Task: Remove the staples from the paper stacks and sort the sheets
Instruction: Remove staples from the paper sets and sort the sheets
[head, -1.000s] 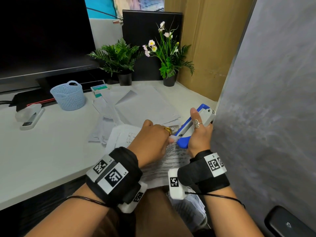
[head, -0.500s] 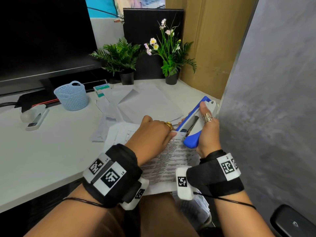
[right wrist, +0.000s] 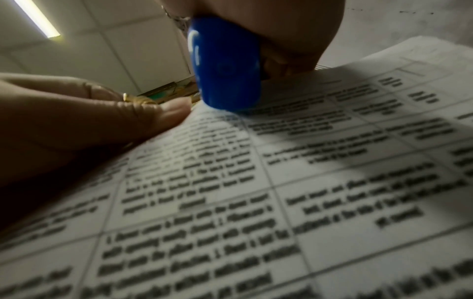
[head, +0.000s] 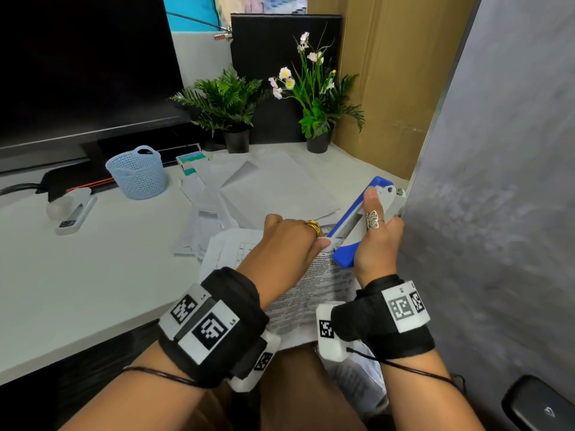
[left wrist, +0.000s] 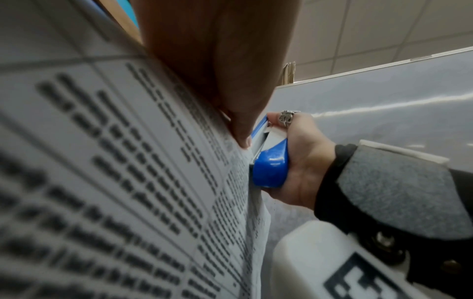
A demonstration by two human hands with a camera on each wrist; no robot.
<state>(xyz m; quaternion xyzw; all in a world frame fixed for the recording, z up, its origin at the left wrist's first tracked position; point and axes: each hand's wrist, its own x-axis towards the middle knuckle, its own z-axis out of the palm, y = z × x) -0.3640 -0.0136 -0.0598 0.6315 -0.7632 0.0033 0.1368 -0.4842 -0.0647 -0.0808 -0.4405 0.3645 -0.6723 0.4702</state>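
A stapled stack of printed sheets (head: 311,293) hangs over the desk's front edge onto my lap. My left hand (head: 289,244) pinches its top right corner, thumb on the top page (left wrist: 128,161). My right hand (head: 376,244) grips a blue and grey stapler-type tool (head: 357,219), thumb along its top. The tool's blue end (left wrist: 271,170) sits at that corner beside my left thumb tip, and in the right wrist view the blue end (right wrist: 225,64) touches the paper (right wrist: 281,182). The staple itself is hidden.
Loose white sheets (head: 264,188) lie spread behind my hands. A pale blue basket (head: 137,172), a white stapler (head: 71,209) and a small green and white box (head: 189,163) stand to the left. Two potted plants (head: 230,107) stand at the back. A grey partition (head: 497,213) is close on the right.
My right hand has tilted the tool steeper, lifting its far end toward the partition. My left hand has stayed at the stack's corner.
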